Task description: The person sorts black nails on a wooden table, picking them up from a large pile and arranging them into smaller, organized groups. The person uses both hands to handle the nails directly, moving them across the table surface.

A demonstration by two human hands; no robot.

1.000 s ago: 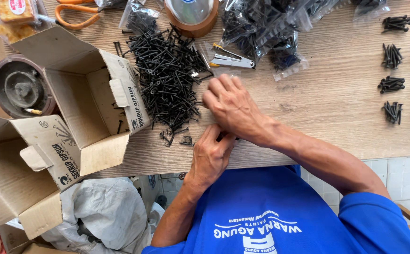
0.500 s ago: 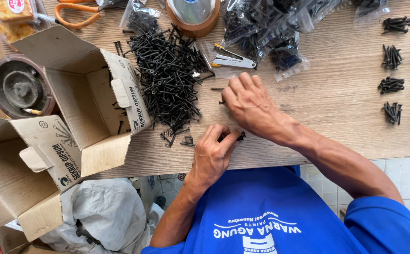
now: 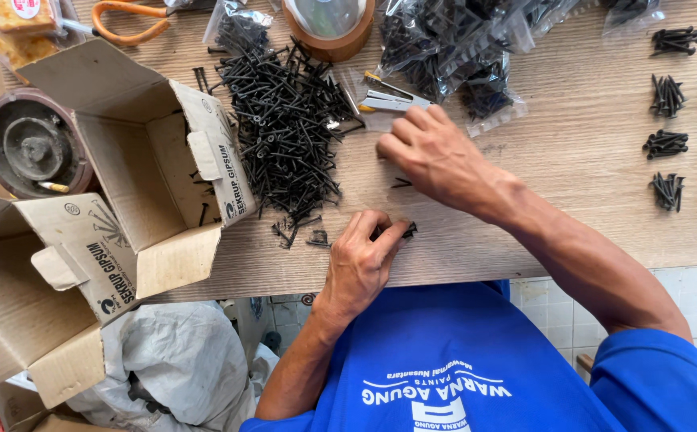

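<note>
My left hand (image 3: 362, 260) rests on the wooden table (image 3: 572, 160) near its front edge, fingers pinched on a small bundle of black screws (image 3: 406, 231). My right hand (image 3: 436, 160) lies palm down farther back, with nothing visible in its fingers. Its fingertips reach the right edge of a big loose pile of black screws (image 3: 284, 136) and sit just below a silver stapler (image 3: 392, 100). One stray screw (image 3: 401, 183) lies under the right hand.
An open cardboard box (image 3: 144, 172) stands left of the pile, another open box (image 3: 24, 296) in front of it. A round ashtray (image 3: 32, 148), a tape roll (image 3: 328, 24), scissors (image 3: 124, 20), plastic bags of screws (image 3: 460, 48) and small screw bundles (image 3: 668, 144) surround the work area.
My right hand has lifted off the left hand and moved back and to the right, toward the pile and stapler. The left hand stays put with its bundle.
</note>
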